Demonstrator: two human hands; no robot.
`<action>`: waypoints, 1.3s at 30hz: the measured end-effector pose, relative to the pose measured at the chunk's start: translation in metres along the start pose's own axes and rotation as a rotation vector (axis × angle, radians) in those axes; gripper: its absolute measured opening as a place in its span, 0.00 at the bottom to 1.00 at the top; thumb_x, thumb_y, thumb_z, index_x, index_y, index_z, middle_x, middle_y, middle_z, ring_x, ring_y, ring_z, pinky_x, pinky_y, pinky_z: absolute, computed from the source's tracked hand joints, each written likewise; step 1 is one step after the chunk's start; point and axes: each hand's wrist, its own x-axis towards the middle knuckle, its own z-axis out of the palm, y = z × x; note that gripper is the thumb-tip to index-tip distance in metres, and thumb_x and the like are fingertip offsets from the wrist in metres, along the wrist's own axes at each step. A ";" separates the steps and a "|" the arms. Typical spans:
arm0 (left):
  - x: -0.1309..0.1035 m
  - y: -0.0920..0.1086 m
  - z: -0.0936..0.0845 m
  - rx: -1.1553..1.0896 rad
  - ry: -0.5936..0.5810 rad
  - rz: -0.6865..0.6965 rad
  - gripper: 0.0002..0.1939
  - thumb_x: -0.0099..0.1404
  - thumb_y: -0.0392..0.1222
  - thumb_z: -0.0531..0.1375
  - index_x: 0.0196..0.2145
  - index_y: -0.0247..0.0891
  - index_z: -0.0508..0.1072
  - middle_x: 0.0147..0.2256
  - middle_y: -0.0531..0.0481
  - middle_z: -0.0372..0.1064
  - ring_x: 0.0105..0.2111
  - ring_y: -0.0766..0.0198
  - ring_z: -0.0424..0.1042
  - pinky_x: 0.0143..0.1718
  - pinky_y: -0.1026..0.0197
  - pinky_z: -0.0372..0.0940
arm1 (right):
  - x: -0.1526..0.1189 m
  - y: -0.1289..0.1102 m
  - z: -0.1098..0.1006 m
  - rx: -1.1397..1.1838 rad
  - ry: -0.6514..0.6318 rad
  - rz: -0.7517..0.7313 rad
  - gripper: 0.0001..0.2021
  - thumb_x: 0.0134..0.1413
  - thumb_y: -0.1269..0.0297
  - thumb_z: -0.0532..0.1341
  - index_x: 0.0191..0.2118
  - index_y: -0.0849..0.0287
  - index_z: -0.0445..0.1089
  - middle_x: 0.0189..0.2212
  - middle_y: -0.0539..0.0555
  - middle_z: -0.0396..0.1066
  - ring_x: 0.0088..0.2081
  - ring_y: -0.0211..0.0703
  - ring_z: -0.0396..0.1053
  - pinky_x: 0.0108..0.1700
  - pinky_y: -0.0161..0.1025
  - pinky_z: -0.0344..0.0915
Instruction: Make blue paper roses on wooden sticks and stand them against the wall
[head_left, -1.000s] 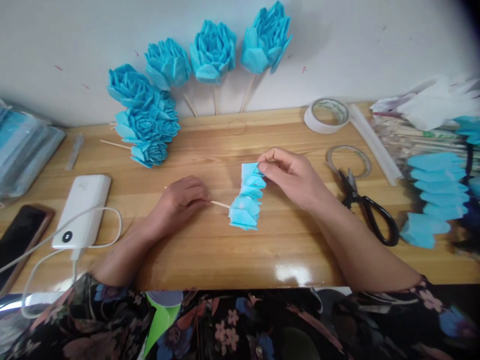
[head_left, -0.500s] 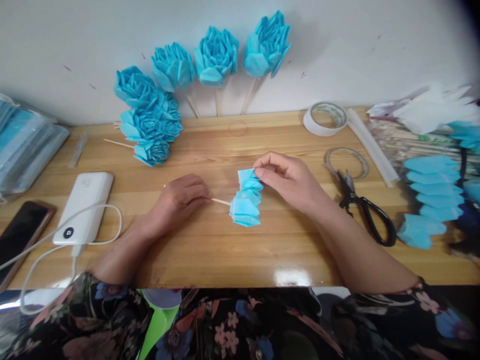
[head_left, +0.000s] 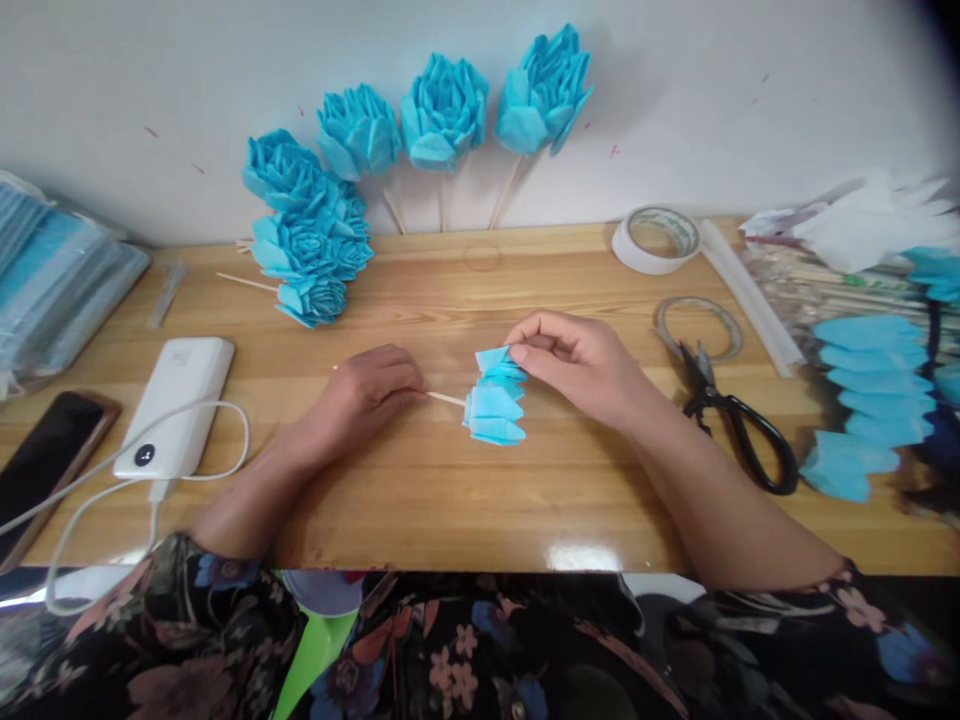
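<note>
The left hand (head_left: 379,388) is gripping a thin wooden stick (head_left: 448,399), its fingers closing around the shaft. The right hand (head_left: 574,358) is pinching the upper end of a pleated light-blue strip (head_left: 496,408) between thumb and forefinger. This strip is hanging between the two hands, its lower folds gathering around the stick's end, just right of the left hand. Beyond the left hand, blue artificial roses (head_left: 311,245) are lying clustered on the tabletop (head_left: 465,510), while three stemmed roses (head_left: 444,110) are leaning against the wall (head_left: 675,110) farther back. To the right of the right hand, black-handled scissors (head_left: 780,470) are resting, their blades overlapping a narrow tape ring (head_left: 736,335); a wider white tape roll (head_left: 646,262) is sitting beyond that hand. Left of the left hand, a white power bank (head_left: 174,395) is lying near a smartphone (head_left: 45,455).
</note>
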 end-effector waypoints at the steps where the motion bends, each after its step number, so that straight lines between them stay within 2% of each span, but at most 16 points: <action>1: 0.000 0.000 0.000 -0.002 -0.001 -0.002 0.09 0.73 0.37 0.57 0.34 0.36 0.74 0.33 0.46 0.73 0.35 0.61 0.71 0.36 0.61 0.65 | 0.000 0.000 0.000 -0.004 -0.001 0.002 0.07 0.55 0.60 0.63 0.32 0.58 0.72 0.26 0.49 0.69 0.28 0.37 0.64 0.31 0.36 0.60; 11: -0.002 -0.002 0.002 -0.011 0.023 -0.044 0.11 0.73 0.39 0.56 0.33 0.36 0.74 0.32 0.46 0.72 0.35 0.61 0.71 0.36 0.61 0.64 | -0.002 0.000 0.001 -0.021 -0.005 0.001 0.06 0.55 0.61 0.64 0.32 0.57 0.73 0.26 0.49 0.69 0.28 0.37 0.65 0.31 0.36 0.62; 33: -0.001 -0.004 0.002 0.011 0.000 -0.041 0.12 0.74 0.40 0.56 0.34 0.36 0.75 0.32 0.46 0.73 0.34 0.62 0.71 0.35 0.61 0.64 | 0.000 0.006 0.001 -0.026 -0.024 -0.012 0.07 0.54 0.59 0.64 0.33 0.57 0.73 0.26 0.49 0.70 0.28 0.37 0.64 0.31 0.36 0.61; 39: 0.003 -0.008 0.012 0.030 0.089 -0.029 0.12 0.71 0.43 0.60 0.31 0.35 0.76 0.31 0.45 0.73 0.34 0.60 0.70 0.37 0.58 0.63 | 0.001 0.006 0.002 -0.045 -0.021 -0.023 0.07 0.55 0.59 0.64 0.32 0.58 0.73 0.26 0.49 0.71 0.28 0.37 0.64 0.31 0.36 0.60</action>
